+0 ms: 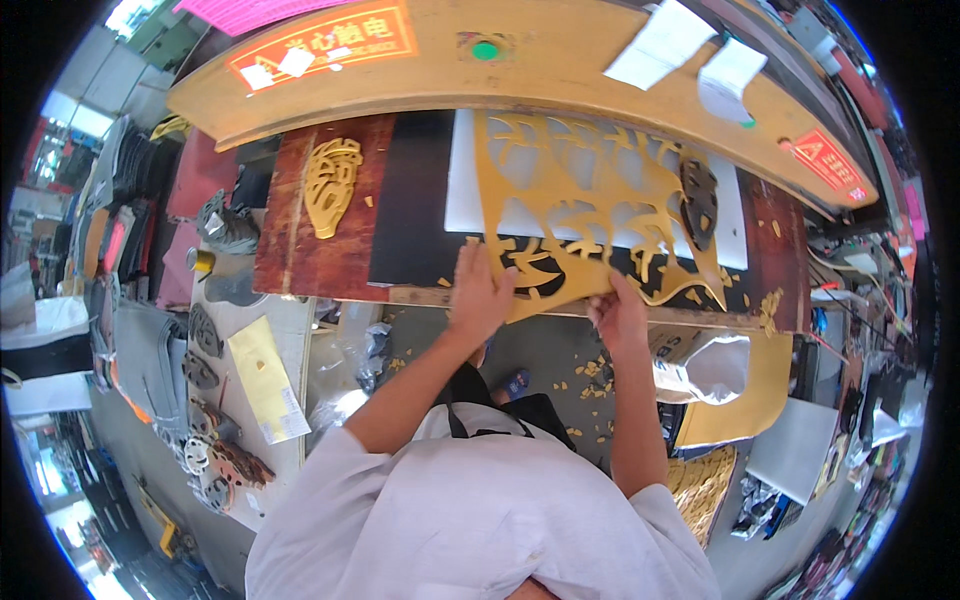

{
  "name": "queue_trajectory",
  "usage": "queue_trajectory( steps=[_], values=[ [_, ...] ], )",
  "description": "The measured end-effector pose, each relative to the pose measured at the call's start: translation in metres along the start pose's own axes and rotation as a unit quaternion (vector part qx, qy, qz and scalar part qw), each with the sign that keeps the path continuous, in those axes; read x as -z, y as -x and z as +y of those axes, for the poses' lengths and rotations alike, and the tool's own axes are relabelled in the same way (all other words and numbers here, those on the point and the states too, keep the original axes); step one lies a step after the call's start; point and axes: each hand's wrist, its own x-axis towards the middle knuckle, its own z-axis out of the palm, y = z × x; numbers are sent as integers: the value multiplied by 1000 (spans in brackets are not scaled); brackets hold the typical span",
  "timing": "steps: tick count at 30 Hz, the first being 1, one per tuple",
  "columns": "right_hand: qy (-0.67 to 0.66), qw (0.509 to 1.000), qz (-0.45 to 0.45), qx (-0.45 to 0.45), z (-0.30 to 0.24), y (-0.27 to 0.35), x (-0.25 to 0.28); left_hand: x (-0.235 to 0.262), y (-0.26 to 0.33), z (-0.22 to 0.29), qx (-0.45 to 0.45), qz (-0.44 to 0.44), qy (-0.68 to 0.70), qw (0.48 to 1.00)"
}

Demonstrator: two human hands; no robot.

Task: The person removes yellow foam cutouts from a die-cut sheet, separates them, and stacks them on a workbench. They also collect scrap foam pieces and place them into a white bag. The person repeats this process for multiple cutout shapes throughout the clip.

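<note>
Sheet (pixel 550 195): yellow, w/ cutouts, on white board (pixel 462 190), overhangs near side.
L hand (pixel 482 290): nr board's near-L corner, mostly open, touching sheet.
R hand (pixel 622 314): off board's near side, pinching sheet edge.
Stack (pixel 333 188): L of board.

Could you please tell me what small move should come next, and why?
Perhaps draw the flat, perforated yellow sheet slightly nearer: much of it is cut away, the right hand seems to pinch its near edge, and the left hand lies at its left side.
</note>
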Motion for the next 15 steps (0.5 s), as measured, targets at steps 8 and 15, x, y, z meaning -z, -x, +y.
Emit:
queue_trajectory(
  steps=[8,15],
  values=[
    [84,965,-221,111,-73,-22,-81,117,-77,50,-96,-155,0,983],
    [618,585,-381,362,37,-48,-92,166,-184,51,-170,9,117,979]
  ],
)
